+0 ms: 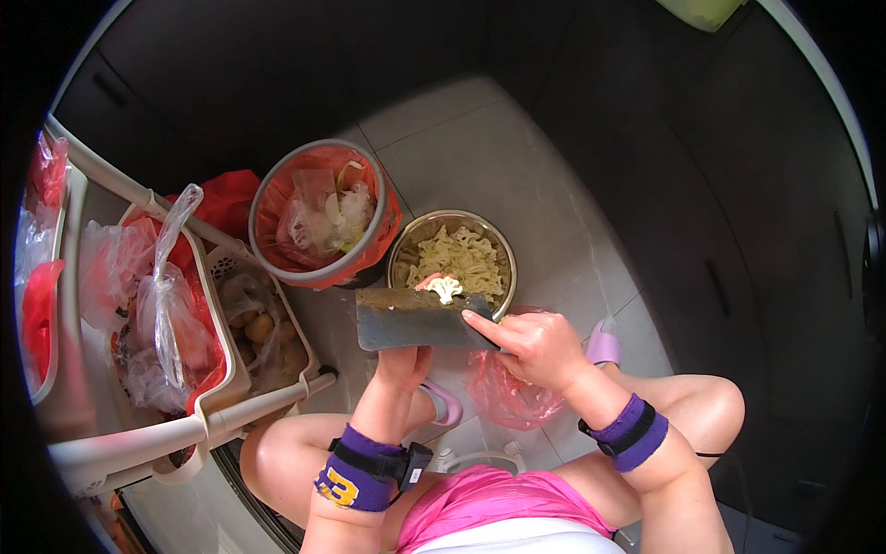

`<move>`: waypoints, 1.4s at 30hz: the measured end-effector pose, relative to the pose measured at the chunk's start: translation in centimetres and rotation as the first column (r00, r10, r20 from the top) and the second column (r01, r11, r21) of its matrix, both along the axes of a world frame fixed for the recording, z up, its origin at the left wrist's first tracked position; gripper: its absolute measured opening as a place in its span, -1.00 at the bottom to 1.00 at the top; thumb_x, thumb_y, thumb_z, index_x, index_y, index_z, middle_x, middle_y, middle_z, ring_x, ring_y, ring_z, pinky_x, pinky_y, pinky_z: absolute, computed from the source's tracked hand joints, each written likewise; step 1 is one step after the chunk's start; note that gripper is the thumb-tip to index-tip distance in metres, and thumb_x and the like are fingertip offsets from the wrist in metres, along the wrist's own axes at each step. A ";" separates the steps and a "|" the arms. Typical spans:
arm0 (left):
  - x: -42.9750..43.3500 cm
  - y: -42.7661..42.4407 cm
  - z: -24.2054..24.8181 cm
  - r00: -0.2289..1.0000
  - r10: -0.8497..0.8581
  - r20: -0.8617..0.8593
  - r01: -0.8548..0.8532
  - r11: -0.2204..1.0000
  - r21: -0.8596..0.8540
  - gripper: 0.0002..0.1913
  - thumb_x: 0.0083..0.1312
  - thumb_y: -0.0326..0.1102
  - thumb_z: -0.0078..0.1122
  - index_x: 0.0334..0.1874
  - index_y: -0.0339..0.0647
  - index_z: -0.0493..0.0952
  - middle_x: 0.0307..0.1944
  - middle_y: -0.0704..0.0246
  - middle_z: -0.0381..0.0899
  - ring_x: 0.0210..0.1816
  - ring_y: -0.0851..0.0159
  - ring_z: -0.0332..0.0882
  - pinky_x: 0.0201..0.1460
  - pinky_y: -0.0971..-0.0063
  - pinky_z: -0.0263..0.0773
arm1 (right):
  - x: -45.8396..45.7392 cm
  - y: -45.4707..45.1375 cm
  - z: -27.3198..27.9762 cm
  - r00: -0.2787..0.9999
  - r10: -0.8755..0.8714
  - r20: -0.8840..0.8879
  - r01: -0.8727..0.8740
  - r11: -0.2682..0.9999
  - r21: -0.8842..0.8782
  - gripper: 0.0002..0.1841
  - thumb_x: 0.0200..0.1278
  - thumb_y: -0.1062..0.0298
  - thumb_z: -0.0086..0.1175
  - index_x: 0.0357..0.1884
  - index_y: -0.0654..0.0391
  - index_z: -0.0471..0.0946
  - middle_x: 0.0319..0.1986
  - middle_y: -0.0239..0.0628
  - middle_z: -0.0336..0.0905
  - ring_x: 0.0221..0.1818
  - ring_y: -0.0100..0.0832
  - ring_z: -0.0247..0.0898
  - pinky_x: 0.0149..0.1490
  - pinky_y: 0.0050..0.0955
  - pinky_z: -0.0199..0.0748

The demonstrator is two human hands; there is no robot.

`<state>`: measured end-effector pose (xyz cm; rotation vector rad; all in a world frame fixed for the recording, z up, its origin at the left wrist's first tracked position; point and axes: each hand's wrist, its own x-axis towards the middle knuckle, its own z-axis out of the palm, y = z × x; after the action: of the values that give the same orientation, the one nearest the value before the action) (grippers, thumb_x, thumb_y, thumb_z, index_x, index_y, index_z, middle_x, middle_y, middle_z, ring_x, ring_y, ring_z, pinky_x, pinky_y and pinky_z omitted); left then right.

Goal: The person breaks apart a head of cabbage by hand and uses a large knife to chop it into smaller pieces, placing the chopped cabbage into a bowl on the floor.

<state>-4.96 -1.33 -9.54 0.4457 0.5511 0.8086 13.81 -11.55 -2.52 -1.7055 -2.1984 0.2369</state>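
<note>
My right hand [536, 346] grips a broad, dark-bladed cleaver [419, 325], with the index finger stretched along the blade. The blade lies across my left hand [403, 365] and hides most of it. Past the blade's far edge a fingertip shows beside a cut cauliflower floret [445, 288], which my left hand holds against the edge. Just beyond, a round steel bowl [513, 270] on the floor contains many pale cauliflower pieces [460, 256]. Below my right hand rests a pink plastic bag [516, 405]; its contents are mostly covered.
Left of the bowl stands a waste bin [257, 197] lined with a red bag and holding scraps. A beige rack [239, 415] at the left carries baskets of plastic bags and potatoes [259, 328]. Dark cabinets [734, 228] border the tiled floor.
</note>
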 end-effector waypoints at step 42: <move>2.1 0.8 1.2 0.996 0.073 -0.060 -0.077 0.996 -0.053 -0.56 0.40 -0.62 -0.26 0.33 -0.37 0.28 0.29 0.16 0.42 0.22 0.28 0.47 0.30 0.45 0.43 | -2.7 -2.2 -2.0 0.719 -0.365 -0.592 0.271 0.931 -0.244 -0.38 0.10 0.37 0.12 0.29 -0.23 0.47 -0.16 -0.06 0.66 -0.31 -0.11 0.64 -0.18 -0.26 0.61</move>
<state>-2.85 -0.55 -8.35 0.4001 0.6455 0.8522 11.08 -13.74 -4.55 -1.7114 -1.3956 0.7674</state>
